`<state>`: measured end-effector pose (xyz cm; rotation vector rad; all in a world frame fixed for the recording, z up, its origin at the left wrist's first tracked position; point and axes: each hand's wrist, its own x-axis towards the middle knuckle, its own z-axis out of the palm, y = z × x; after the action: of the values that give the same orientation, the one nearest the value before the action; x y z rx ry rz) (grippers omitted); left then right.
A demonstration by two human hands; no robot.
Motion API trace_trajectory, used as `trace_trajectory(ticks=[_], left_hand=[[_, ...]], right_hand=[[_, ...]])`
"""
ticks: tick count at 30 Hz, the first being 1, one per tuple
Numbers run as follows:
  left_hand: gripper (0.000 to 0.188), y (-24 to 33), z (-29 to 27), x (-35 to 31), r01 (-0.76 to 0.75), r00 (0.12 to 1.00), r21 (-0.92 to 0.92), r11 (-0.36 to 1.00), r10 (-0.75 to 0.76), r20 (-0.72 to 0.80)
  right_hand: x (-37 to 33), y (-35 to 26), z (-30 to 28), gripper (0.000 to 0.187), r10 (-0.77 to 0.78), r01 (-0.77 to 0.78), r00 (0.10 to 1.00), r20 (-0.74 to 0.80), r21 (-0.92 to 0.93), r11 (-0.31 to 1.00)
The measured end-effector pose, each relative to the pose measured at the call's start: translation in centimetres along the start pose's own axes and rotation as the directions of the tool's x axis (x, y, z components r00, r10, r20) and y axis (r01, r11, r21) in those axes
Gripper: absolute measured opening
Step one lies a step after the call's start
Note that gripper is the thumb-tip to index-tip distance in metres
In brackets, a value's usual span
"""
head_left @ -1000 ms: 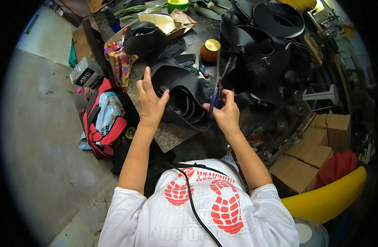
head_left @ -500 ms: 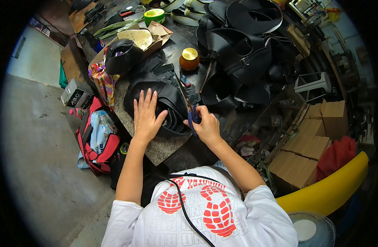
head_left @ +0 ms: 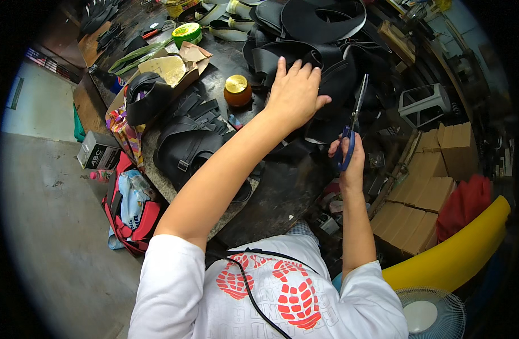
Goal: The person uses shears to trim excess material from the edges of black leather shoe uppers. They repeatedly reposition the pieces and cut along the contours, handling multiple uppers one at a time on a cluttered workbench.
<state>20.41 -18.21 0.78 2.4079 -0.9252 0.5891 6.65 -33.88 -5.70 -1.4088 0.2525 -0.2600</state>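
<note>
Step in hand looks like picking from the heap. Left hand (head_left: 296, 93) is over the black pieces (head_left: 344, 82) toward the table's (head_left: 219, 66) far right corner, palm down, fingers spread, not closed round anything; fingertips seem to touch a piece, contact hard to confirm. Right hand (head_left: 351, 157) grips the scissors (head_left: 356, 114) by the blue handles, fingers curled in, blades look together, tips pointing away from the body, near the table's right end and apart from the left hand.

Next move, my guess: calls for left fingers closing on one piece only and lifting it free, scissors kept aside. Pieces overlap, so loops could snag and drag neighbours.

Room: heap crowds the far right corner, little space there. Jar with gold lid (head_left: 237, 93) stands just left of the left wrist, could get knocked on a wide swing. Buckled piece (head_left: 177, 150) lies by the table's left edge, partly behind the left forearm, so a low pull back could brush it. Dark bare strip along the near edge gives the best open room. Past the right edge, cardboard boxes (head_left: 422, 195) sit close together
</note>
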Motion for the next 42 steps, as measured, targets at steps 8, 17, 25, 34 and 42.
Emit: trace_trajectory(ticks=[8,17,25,34,42], left_hand=[[0.044,-2.0,1.0,1.0,0.157,0.987,-0.126,0.979,-0.159,-0.002],[0.04,-4.1,0.1,-0.7,0.183,0.979,-0.257,0.949,-0.152,0.134],[0.038,-4.4,0.5,-1.2,0.164,0.985,-0.26,0.951,-0.142,0.103],[0.037,-4.8,0.6,-1.8,0.083,0.996,-0.255,0.963,-0.075,0.04],[0.039,-5.1,0.1,-1.7,0.128,0.987,-0.254,0.959,-0.098,0.127]], right_hand=[[2.7,-2.0,-3.9,0.025,0.194,-0.169,0.971,0.142,-0.171,0.971],[5.4,-3.2,-3.9,0.04,0.237,-0.183,0.934,0.267,-0.212,0.96],[4.6,-2.7,-2.9,0.038,0.254,-0.172,0.951,0.175,-0.382,0.908],[4.1,-2.7,-2.1,0.034,0.232,-0.189,0.943,0.238,-0.19,0.963],[4.0,-2.2,-2.8,0.04,0.225,-0.152,0.949,0.22,-0.307,0.94]])
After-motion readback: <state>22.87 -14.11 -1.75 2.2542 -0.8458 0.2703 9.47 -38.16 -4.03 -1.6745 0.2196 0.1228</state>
